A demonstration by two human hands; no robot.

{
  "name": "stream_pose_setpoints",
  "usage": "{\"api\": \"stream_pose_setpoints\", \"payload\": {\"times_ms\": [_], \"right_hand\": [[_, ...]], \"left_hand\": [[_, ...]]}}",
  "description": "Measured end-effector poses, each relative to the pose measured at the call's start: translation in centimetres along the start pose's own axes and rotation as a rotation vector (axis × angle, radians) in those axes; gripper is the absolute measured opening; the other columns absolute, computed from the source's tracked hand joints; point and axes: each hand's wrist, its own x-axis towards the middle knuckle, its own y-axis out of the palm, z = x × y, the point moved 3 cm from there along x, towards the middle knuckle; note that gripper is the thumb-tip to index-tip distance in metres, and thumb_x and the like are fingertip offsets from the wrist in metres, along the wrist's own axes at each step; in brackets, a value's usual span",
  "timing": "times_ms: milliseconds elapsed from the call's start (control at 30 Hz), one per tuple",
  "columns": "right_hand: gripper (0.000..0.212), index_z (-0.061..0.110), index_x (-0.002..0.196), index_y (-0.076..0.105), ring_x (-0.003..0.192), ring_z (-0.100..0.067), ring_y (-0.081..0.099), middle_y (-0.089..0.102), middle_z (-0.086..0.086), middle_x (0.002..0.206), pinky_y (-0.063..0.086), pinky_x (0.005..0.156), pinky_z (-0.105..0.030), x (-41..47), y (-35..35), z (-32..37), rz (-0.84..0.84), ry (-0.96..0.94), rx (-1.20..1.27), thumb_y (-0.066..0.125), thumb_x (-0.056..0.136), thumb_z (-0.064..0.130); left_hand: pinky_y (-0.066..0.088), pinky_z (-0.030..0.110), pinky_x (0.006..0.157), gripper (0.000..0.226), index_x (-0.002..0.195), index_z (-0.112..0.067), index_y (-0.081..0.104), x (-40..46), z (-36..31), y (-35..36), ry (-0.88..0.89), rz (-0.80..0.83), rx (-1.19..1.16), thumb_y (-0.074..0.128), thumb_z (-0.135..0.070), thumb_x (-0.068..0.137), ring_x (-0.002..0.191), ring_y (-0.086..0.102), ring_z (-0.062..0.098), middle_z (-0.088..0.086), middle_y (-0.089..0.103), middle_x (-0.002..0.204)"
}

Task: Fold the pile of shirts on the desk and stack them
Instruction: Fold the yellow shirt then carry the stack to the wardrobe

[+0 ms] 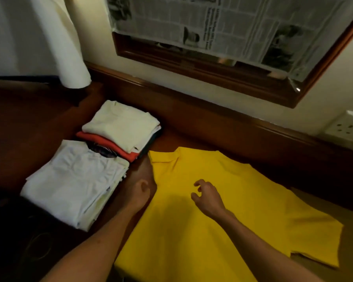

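Observation:
A yellow polo shirt [243,202] lies spread flat on the dark wooden desk [39,119], collar toward the far left, one sleeve out at the right. My left hand [142,186] lies at the shirt's left edge just below the collar, fingers reaching toward the shoulder corner. Over the shirt's chest my right hand [207,195] hovers, its fingers loosely curled and holding nothing. To the left stand two stacks of folded shirts: a cream shirt on top of a red one [120,124], and a white stack [73,182] nearer to me.
A wooden-framed mirror covered with newspaper [222,23] hangs on the wall behind the desk. A cream cloth [69,47] hangs down at the far left. A wall socket [346,126] sits at the right. A raised wooden ledge runs along the desk's back.

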Motion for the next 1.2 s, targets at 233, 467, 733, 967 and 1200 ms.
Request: {"api": "stream_pose_setpoints", "payload": {"times_ms": [233,467,733,967,1200], "right_hand": [[0.033,0.016,0.124,0.055,0.096,-0.016,0.059,0.059,-0.004,0.114,0.050,0.076,-0.031,4.8,0.6,2.9,0.055,0.032,-0.003,0.062,0.093,0.024],[0.031,0.018,0.122,0.056,0.093,-0.017,0.060,0.061,-0.004,0.110,0.054,0.080,-0.038,12.3,1.2,3.2,0.139,0.042,-0.071,0.063,0.092,0.015],[0.057,0.036,0.140,0.046,0.129,-0.028,0.031,0.034,-0.006,0.141,0.039,0.100,-0.039,20.6,4.0,5.7,0.218,-0.281,-0.554,0.067,0.087,0.033],[0.008,0.026,0.095,0.069,0.092,-0.010,0.059,0.066,0.012,0.097,0.048,0.076,-0.038,24.6,3.1,7.0,0.283,-0.320,0.037,0.061,0.092,0.025],[0.016,0.014,0.083,0.066,0.064,-0.006,0.051,0.060,0.002,0.072,0.041,0.062,-0.031,27.9,2.6,9.6,0.291,-0.186,0.322,0.057,0.097,0.014]], "left_hand": [[0.051,0.040,0.086,0.033,0.125,-0.016,0.056,5.6,0.6,-1.3,0.058,0.005,-0.010,0.057,-0.017,0.092,0.109,0.058,0.031,0.012,0.062,0.120],[0.051,0.044,0.083,0.065,0.144,-0.028,0.036,11.8,-1.0,-1.2,0.161,-0.043,0.074,0.061,-0.013,0.086,0.116,0.048,0.033,0.011,0.039,0.131],[0.050,0.038,0.089,0.027,0.119,-0.024,0.063,15.7,-1.9,-0.7,0.134,-0.053,0.023,0.060,-0.024,0.092,0.116,0.050,0.026,0.008,0.045,0.127],[0.043,0.030,0.069,0.021,0.104,-0.012,0.055,15.5,-4.1,-1.8,0.303,-0.263,-0.435,0.042,-0.026,0.095,0.082,0.054,0.013,0.000,0.055,0.089],[0.030,0.024,0.054,0.014,0.109,-0.013,0.051,17.4,-6.7,-4.7,0.249,-0.424,-0.365,0.049,-0.025,0.101,0.061,0.045,0.003,-0.005,0.057,0.072]]}}
